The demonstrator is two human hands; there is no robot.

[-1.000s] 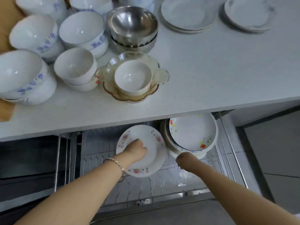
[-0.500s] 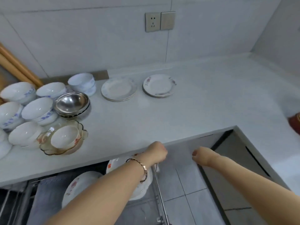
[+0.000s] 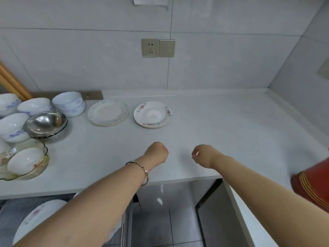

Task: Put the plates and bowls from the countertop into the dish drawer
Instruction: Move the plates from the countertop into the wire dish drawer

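Rising from the dish drawer (image 3: pixel 125 229) at lower left, where a floral plate (image 3: pixel 35 218) now lies, the left hand (image 3: pixel 157 152) and right hand (image 3: pixel 204 155) hover empty over the matte counter (image 3: pixel 231 131), fingers curled into loose fists. The glossy rose-rimmed plates (image 3: pixel 152 114) at centre probably come next (a paler stack (image 3: pixel 108 113) sits beside them). Smooth porcelain bowls (image 3: pixel 68 103), a shiny steel bowl (image 3: pixel 45 123) and a scalloped glass dish (image 3: pixel 42 164) wait at left.

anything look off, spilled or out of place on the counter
Nothing spilled or broken. One mismatch: a white bowl sits inside the amber glass dish at the counter's left edge rather than stacked with the other bowls. The pale plate stack and the floral plate stack lie flat.
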